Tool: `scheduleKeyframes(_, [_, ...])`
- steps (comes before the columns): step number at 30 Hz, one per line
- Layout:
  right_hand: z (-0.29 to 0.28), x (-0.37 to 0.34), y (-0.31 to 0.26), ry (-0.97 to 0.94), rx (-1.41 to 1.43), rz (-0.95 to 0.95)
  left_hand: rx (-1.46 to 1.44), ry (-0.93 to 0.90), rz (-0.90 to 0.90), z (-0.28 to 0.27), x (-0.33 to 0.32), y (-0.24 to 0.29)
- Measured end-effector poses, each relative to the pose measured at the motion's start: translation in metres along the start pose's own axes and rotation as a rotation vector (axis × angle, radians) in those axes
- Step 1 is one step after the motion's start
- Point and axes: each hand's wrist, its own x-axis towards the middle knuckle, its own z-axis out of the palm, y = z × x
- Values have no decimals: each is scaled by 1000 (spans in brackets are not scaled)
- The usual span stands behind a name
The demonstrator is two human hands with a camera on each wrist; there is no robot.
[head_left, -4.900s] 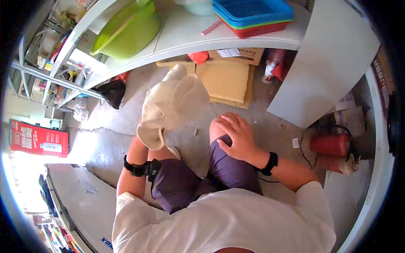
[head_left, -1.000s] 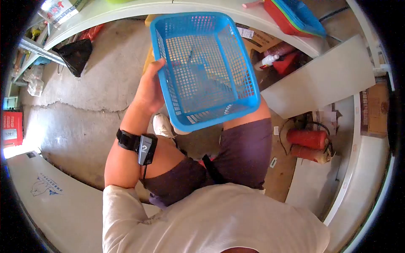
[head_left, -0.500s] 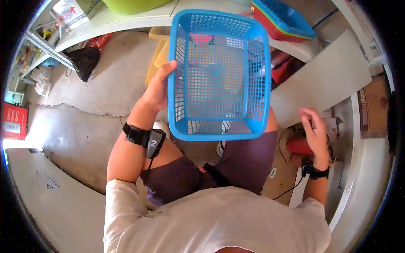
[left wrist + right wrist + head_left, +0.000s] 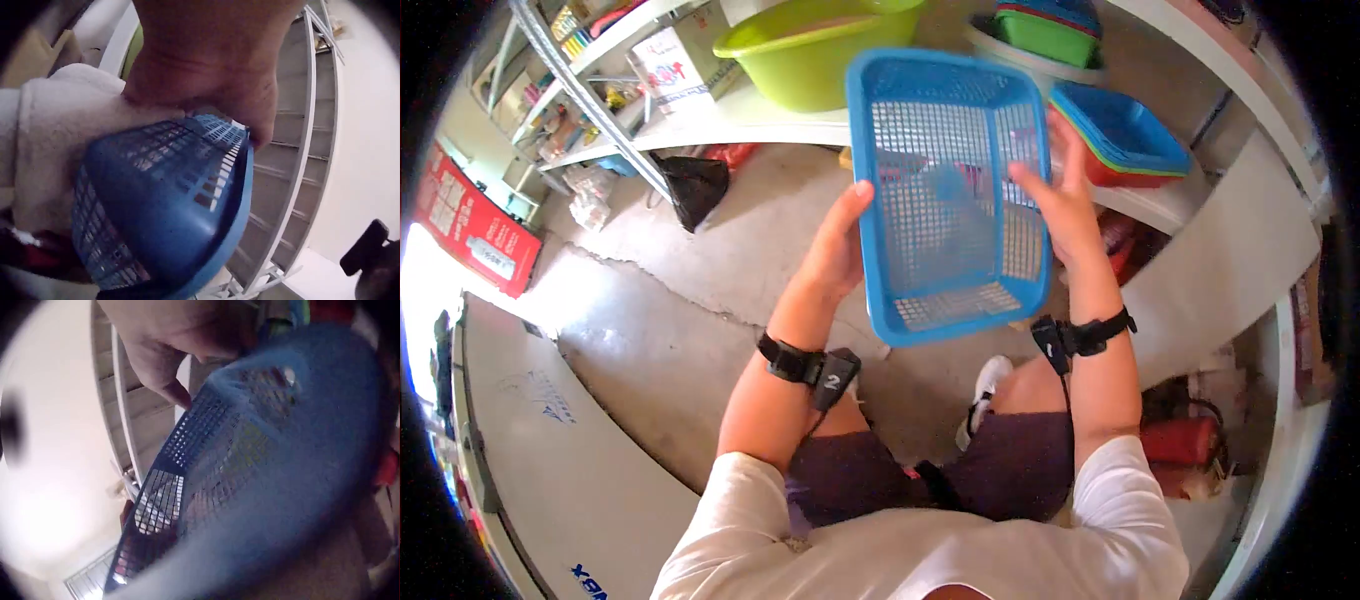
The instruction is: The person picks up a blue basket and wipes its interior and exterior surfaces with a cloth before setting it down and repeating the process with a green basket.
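Observation:
A blue plastic mesh basket (image 4: 940, 215) is held up in front of the body, its open side facing the head camera. My left hand (image 4: 837, 240) grips its left side, the thumb on the rim and the fingers hidden behind it. A beige cloth item (image 4: 69, 144) lies against the basket's underside in the left wrist view, right by the left hand's hidden fingers. At the opposite rim is my right hand (image 4: 1068, 205), thumb over the inside edge and fingers outside. In the right wrist view, that thumb reaches the mesh edge.
A white shelf (image 4: 790, 128) spans the front, bearing a green tub (image 4: 800, 60), a printed white box (image 4: 675, 70) and stacked coloured trays (image 4: 1125, 135). A loose pale panel (image 4: 1220, 265) leans at right, near a red cylinder (image 4: 1180, 440). A black bag (image 4: 690, 190) hangs at left.
The left hand first held the beige cloth item, then the blue basket. The right hand has come from the right side to the basket's right rim. The basket has shifted right and slightly tilted.

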Motion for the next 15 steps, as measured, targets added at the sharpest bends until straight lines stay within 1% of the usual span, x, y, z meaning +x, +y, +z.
scheduleKeyframes(1, [2, -4, 13, -82, 199, 164, 9, 87, -22, -2, -3, -2])
scheduleKeyframes(4, [-1, -17, 48, -168, 521, 492, -48, 118, -99, -26, 1, -15])
scheduleKeyframes(5, [0, -22, 57, -81, 608, 584, -64, 136, -140, -32, 2, -22])
scheduleKeyframes(7, [0, -29, 88, -182, 599, 855, -80, 156, -202, -45, 10, -28])
scheduleKeyframes(8, [0, -26, 100, -235, 588, 968, -96, 151, -154, -51, 17, -32])
scheduleKeyframes(11, [0, -24, 92, -282, 644, 857, -147, 161, -49, -64, 29, -47])
scheduleKeyframes(13, [0, -21, 90, -187, 739, 867, -188, 213, -4, -70, 33, -50])
scheduleKeyframes(14, [1, -18, 89, -141, 784, 872, -126, 256, 51, -73, 33, -48])
scheduleKeyframes(15, [3, -16, 86, -111, 746, 855, -70, 298, 111, -75, 33, -46])
